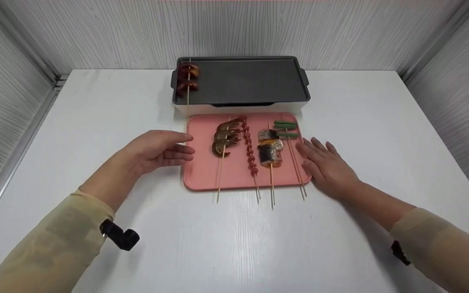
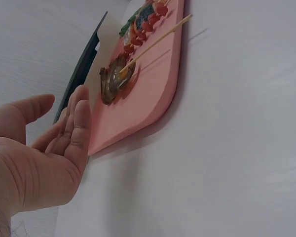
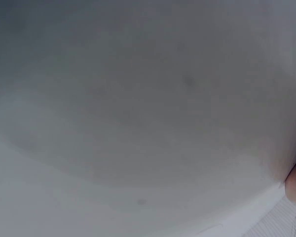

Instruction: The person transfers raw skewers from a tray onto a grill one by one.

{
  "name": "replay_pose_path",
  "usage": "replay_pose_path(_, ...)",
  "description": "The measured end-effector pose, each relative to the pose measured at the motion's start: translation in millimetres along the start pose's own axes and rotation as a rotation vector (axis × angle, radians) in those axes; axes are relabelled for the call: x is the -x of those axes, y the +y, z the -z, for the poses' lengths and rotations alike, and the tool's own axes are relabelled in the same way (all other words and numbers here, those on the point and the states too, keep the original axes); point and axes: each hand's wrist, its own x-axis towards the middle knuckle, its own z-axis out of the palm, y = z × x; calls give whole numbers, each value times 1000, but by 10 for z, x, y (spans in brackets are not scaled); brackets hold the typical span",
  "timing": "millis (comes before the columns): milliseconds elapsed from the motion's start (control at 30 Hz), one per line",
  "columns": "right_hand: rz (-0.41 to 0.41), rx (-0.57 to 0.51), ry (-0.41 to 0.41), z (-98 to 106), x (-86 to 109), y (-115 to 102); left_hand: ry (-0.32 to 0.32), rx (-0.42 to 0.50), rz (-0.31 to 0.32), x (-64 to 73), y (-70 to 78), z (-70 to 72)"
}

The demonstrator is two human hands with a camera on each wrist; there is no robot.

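A pink tray [image 1: 202, 173] lies on the white table with several skewers on it: shrimp [image 1: 220, 142], small red pieces [image 1: 249, 144], silvery fish chunks [image 1: 270, 154] and green bean-like pieces [image 1: 286, 125]. At the tray's left edge is my left hand [image 1: 157, 151], fingers extended and thumb apart, holding nothing. The left wrist view has the same hand [image 2: 54, 148] with fingertips right by the tray's side. My right hand [image 1: 331, 169] rests at the tray's right edge, fingers stretched out. Only a sliver of it shows in the right wrist view.
Behind the tray stands a dark griddle [image 1: 250, 81] on a white base, with side handles. A skewer of glossy reddish-brown pieces [image 1: 191, 72] lies along its left end, the stick reaching past the front rim. Grey panelled walls [image 1: 234, 32] enclose the table.
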Motion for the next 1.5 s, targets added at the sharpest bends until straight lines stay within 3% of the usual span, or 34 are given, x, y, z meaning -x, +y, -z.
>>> replay_pose_path(167, -13, 4, -4, 0, 12, 3, -48, -6, -6, 128, -109, -122)
replay_pose_path(333, -15, 5, 1, 0, 20, -3, -120, 11, 31, 237, -280, -285)
replay_pose_path(633, -28, 11, -6, 4, 26, -7, -186, 10, 80, 305, -458, -443)
replay_pose_path(1500, -25, 13, -20, 14, 4, -36, -191, 37, 166, 262, -644, -645)
